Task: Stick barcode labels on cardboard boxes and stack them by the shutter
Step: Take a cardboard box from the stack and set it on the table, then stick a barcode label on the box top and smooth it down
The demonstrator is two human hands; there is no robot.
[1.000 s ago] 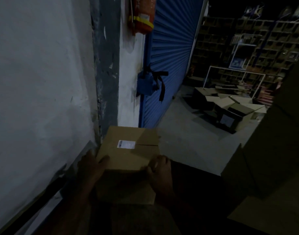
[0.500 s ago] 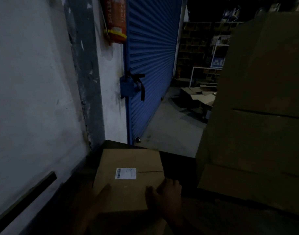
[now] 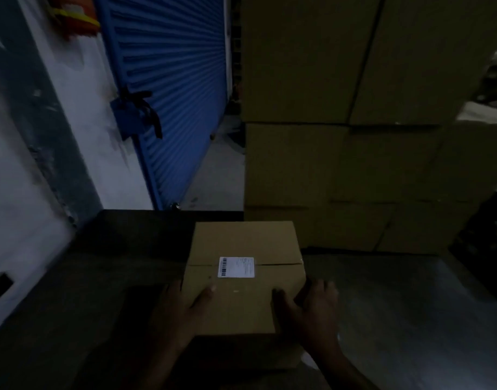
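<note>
Dim frame, lower centre: you've got the cardboard box (image 3: 245, 280) between both hands. Your left hand (image 3: 182, 311) is on its left side, thumb lying over the top face, fingers down the side wall. Your right hand (image 3: 312, 311) is at the near-right corner, thumb on top, fingers wrapped round the right edge. Both grips are closed on the box. The barcode label (image 3: 236, 267) sits stuck on the top face, straddling the flap seam. What the box rests on is too dark to tell. The stack of cardboard boxes (image 3: 354, 136) fills the upper right, just behind and right of your box. The blue shutter (image 3: 171, 94) stands upper left, a blue padlock cover (image 3: 129, 114) hanging at its left edge.
</note>
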